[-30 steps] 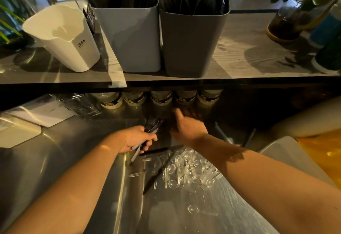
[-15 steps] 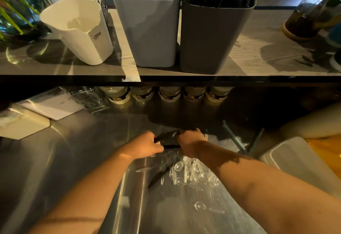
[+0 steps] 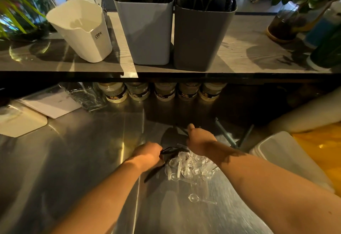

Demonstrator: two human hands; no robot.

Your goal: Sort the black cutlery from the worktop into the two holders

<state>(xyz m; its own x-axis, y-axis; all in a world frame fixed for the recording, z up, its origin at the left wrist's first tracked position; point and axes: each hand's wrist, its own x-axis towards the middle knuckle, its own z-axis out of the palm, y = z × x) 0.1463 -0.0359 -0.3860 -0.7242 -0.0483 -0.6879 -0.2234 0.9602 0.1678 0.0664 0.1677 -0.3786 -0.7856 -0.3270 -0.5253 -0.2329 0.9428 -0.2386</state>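
Stainless steel worktop (image 3: 83, 150), centre: the left hand (image 3: 147, 155) curls tightly round a bundle of black plastic cutlery (image 3: 172, 149), long axis roughly level, free ends pointing right over the heap of clear plastic spoons (image 3: 190, 167); the right hand (image 3: 200, 139), fingers curled under, pinches a thin black piece (image 3: 181, 130) angled up-left. Risk: clear spoons snagging in the bundle could be carried into the light grey square holder (image 3: 147, 34) or dark grey square holder (image 3: 201, 38) above.

Dim warm light, glare streaking the steel worktop (image 3: 92, 150), deep shadow beneath the shelf (image 3: 249, 52), wide-angle bending at edges.
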